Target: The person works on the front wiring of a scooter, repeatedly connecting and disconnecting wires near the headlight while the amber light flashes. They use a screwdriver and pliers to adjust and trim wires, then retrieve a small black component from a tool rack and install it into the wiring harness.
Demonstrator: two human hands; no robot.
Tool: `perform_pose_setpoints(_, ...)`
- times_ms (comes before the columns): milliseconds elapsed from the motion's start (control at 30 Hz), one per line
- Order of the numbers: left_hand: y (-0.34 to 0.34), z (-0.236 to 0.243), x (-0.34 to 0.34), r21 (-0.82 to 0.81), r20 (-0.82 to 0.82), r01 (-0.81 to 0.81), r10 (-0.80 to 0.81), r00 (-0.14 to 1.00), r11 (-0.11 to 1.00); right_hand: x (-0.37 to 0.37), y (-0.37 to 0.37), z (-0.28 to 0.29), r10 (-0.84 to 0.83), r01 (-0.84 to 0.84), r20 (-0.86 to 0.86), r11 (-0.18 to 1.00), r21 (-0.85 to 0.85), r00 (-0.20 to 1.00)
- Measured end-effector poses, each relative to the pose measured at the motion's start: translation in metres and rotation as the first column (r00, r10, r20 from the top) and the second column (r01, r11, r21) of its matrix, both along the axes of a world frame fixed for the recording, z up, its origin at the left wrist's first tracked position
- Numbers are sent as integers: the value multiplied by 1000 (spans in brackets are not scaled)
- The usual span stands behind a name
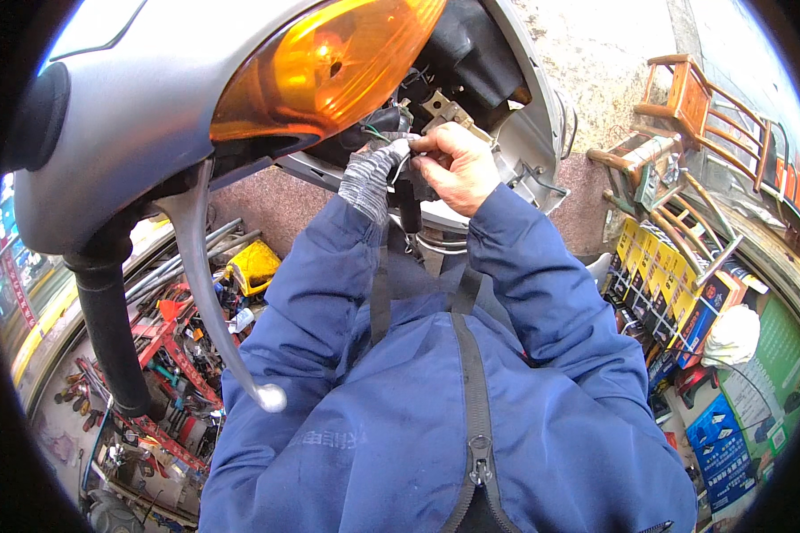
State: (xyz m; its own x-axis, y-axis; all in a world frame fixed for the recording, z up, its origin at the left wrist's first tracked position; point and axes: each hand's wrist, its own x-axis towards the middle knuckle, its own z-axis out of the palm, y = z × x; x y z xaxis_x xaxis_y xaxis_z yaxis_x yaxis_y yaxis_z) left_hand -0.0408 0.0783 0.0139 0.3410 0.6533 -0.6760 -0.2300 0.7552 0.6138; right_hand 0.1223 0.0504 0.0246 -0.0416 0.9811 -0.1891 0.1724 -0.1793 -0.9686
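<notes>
My left hand point(373, 176), in a grey knitted glove, is closed in a pinch at a thin white wire point(398, 169). Right beside it, my bare right hand point(460, 167) has thumb and forefinger pressed together; what lies between them is too small to make out. A green wire point(376, 133) runs just above the gloved fingers. Below the fingertips hangs a black cylindrical part point(408, 208). Both hands are at the opened front of a grey scooter, under its orange turn-signal lens point(324, 75). A metal bracket point(453, 114) sits inside the opening.
At my left, the brake lever point(206, 284) and black handlebar grip point(107, 329) stick out close to my arm. Beneath them lie a yellow container point(253, 266) and a red rack point(173, 364) with tools. Wooden chairs point(684, 102) and yellow boxes point(649, 266) are at the right.
</notes>
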Motion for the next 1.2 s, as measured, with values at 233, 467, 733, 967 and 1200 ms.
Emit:
perform_pose_setpoints(233, -1, 4, 2, 30, 36, -67, 65, 997, 997, 2, -3, -2, -14, 7, 56, 992, 126, 998)
perform_pose_setpoints(467, -10, -4, -6, 241, -16, 101, -100, 995, 965, 5, -1, 1, -51, 46, 40, 993, 113, 998)
perform_pose_setpoints(733, -8, -22, -7, 259, -139, 151, -118, 983, 954, -1, -3, -9, -103, 88, -134, 989, -116, 986)
perform_pose_setpoints(967, -7, -18, -6, 197, -111, 120, -100, 989, 973, 1, -1, -7, -103, 47, -255, 975, -219, 961)
perform_pose_setpoints(1200, -3, -24, -8, 275, -191, 197, -147, 970, 941, -3, 0, -7, -130, 67, -269, 970, -233, 954)
